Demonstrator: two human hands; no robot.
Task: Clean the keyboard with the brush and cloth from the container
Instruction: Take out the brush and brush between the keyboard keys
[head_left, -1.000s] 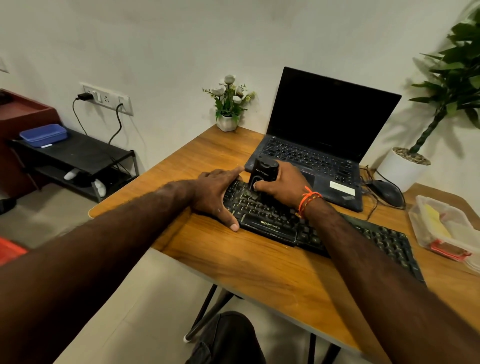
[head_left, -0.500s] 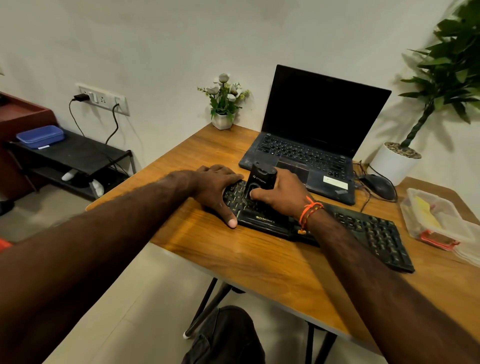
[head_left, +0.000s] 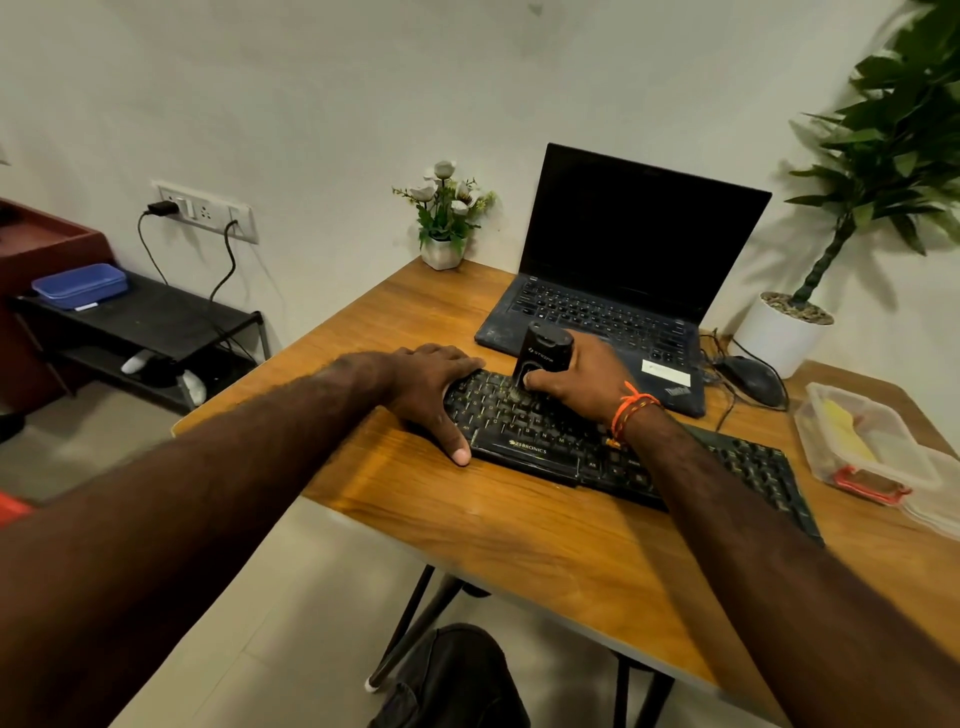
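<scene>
A black keyboard (head_left: 582, 452) lies slantwise on the wooden desk (head_left: 519, 535). My right hand (head_left: 576, 379) grips a black brush (head_left: 543, 353) upright, its pale bristles down on the keys in the keyboard's left half. My left hand (head_left: 436, 387) rests flat over the keyboard's left end, fingers straight, thumb along the near edge. A clear plastic container (head_left: 862, 441) with red clips stands open at the desk's right edge, with something yellow inside.
An open black laptop (head_left: 613, 291) sits just behind the keyboard, a mouse (head_left: 753, 379) and cables to its right. A small flower pot (head_left: 444, 249) stands at the back, a large potted plant (head_left: 784, 332) at the right. A black shelf (head_left: 140, 317) stands left.
My right hand has worked the brush a little across the left keys. My left hand stays on the keyboard's left end. The camera has shifted slightly.
</scene>
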